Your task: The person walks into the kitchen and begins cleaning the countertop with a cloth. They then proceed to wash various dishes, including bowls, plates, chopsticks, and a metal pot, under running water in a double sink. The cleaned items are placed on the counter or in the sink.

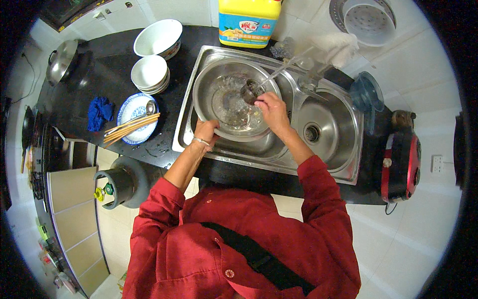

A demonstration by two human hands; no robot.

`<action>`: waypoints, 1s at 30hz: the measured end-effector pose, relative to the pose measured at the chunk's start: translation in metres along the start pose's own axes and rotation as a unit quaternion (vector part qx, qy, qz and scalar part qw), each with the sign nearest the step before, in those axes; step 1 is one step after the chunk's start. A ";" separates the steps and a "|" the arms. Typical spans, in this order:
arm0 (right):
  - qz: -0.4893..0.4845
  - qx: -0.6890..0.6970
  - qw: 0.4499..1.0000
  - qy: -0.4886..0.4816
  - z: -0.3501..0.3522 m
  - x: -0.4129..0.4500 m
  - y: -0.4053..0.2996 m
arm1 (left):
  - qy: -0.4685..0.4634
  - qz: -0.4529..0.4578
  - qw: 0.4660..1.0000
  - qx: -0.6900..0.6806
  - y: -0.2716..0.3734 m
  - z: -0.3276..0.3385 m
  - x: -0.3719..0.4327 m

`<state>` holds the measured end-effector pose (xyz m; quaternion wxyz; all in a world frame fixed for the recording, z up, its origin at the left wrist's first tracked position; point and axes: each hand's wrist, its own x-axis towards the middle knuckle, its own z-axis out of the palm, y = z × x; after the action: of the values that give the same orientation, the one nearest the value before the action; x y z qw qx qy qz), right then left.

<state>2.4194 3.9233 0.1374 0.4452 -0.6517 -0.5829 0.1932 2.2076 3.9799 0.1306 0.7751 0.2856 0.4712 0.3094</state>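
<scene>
A wide stainless steel basin [206,91] rests in the left bowl of the double sink [257,149], tilted a little. My left hand [206,132] grips its near-left rim. Inside the basin is shallow water with small bits of food floating in it. My right hand [272,110] pinches a small, dark metal cup-shaped piece [247,92] by its edge, over the basin. A stream of water [278,71] runs into this piece from the tap [312,76]. Whether the piece has holes or a handle cannot be made out.
Left of the sink stand stacked bowls [149,71], an enamel basin [158,37], a patterned plate [129,108] with chopsticks [130,129] and a spoon, and a blue cloth [100,113]. A yellow detergent jug [248,22] stands behind; a red rice cooker [401,168] is right. A gas cylinder [127,183] stands below.
</scene>
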 end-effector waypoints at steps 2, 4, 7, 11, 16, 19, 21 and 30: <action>-0.130 -0.133 0.983 0.001 0.003 -0.005 0.010 | 0.010 -0.011 1.000 -0.009 -0.004 -0.002 0.003; -0.161 -0.181 0.970 0.004 0.001 -0.007 0.009 | 0.036 -0.020 0.999 -0.012 -0.005 -0.001 0.001; -0.177 -0.205 0.963 -0.004 0.001 -0.009 0.018 | 0.030 -0.032 0.998 0.045 0.004 0.003 -0.008; -0.178 -0.186 0.966 -0.004 0.002 -0.011 0.034 | 0.005 -0.012 0.999 0.030 -0.008 -0.009 0.003; -0.177 -0.146 0.972 -0.050 -0.004 -0.008 0.008 | 0.004 -0.012 1.000 -0.020 -0.009 -0.010 0.004; -0.170 -0.158 0.972 -0.035 -0.002 -0.007 0.015 | -0.003 -0.003 0.999 0.036 -0.005 -0.009 0.002; -0.155 -0.144 0.977 -0.025 -0.001 -0.007 0.013 | 0.001 -0.005 1.000 -0.009 0.000 -0.005 -0.007; 0.430 0.567 0.702 -0.028 -0.004 -0.004 -0.009 | 0.001 -0.014 1.000 -0.004 -0.006 -0.015 0.003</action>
<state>2.4160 3.9176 0.1461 0.5825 -0.4504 -0.0321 0.6758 2.1962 3.9803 0.1189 0.7800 0.2758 0.4745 0.3007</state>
